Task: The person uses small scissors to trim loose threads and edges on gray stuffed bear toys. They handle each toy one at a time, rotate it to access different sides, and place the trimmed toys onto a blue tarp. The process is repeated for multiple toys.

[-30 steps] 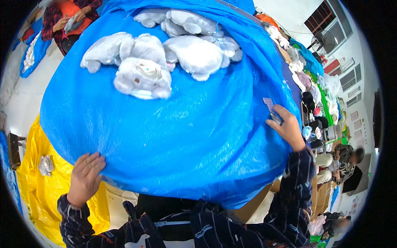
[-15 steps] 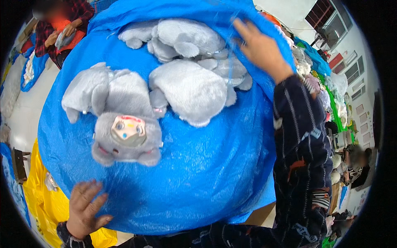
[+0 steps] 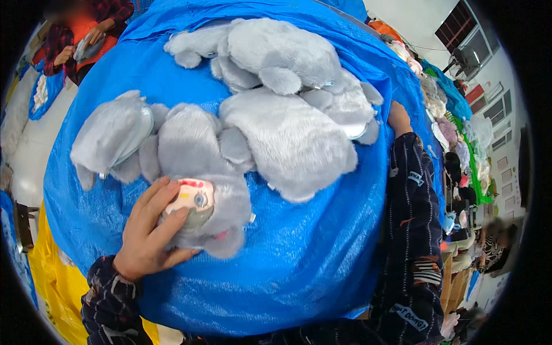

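A grey plush toy (image 3: 224, 192) with a painted doll face lies on a bulging blue plastic sheet (image 3: 287, 259), its head toward me. My left hand (image 3: 150, 227) is on that head, its fingers reaching over the side of the face and the thumb by the lower edge, closed around it. On the sheet's right side rests my right hand (image 3: 399, 119); its fingers are hidden. More grey plush pieces lie around: one at the left (image 3: 112, 135), a wide one in the middle (image 3: 290, 138), and others heaped at the far side (image 3: 282, 52).
At the far left another person (image 3: 86, 34) holds a small grey piece. Yellow sheeting (image 3: 49, 264) spreads below on the left. Along the right stand heaps of plush goods (image 3: 451, 135) and a green-edged container (image 3: 474, 164). A further person (image 3: 494, 244) is at the far right.
My left hand has moved up and onto the plush toy's head. The right hand has come down from the far pieces to the sheet's right side. The plush pieces appear shifted in view.
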Motion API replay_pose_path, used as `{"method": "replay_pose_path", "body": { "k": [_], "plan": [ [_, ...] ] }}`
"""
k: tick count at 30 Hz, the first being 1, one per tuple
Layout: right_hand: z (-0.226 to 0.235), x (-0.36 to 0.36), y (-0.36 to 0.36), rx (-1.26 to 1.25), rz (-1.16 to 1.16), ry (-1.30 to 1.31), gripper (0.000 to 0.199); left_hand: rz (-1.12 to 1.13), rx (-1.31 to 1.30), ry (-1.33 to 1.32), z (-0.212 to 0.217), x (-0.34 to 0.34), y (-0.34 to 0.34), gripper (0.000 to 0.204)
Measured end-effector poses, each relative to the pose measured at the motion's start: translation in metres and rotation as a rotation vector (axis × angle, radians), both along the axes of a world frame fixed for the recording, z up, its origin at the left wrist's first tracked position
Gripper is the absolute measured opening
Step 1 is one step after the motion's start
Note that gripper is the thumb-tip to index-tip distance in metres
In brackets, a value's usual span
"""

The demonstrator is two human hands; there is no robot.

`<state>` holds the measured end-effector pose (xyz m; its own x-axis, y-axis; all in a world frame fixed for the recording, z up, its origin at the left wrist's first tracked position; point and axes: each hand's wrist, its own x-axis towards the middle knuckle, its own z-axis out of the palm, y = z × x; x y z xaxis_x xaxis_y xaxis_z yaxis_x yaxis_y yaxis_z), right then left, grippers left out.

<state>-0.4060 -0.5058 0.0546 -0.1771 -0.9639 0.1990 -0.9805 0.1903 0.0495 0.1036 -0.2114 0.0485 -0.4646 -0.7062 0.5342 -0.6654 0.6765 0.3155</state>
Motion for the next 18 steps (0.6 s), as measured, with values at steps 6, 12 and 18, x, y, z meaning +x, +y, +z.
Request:
{"method": "replay_pose_path", "body": {
  "k": [6,12,18],
  "plan": [
    [0.037,0.002,0.048,0.093,0.226,0.229,0.032,0.052,-0.025,0.044,0.002,0.0,0.007,0.061],
    [0.112,0.102,0.242,-0.036,0.465,0.009,0.025,0.102,0.004,0.271,-0.008,-0.011,0.015,0.062],
    [0.073,0.24,0.37,-0.314,0.971,-0.466,0.044,0.162,-0.045,0.303,0.003,-0.003,0.062,0.06]
  ]
}}
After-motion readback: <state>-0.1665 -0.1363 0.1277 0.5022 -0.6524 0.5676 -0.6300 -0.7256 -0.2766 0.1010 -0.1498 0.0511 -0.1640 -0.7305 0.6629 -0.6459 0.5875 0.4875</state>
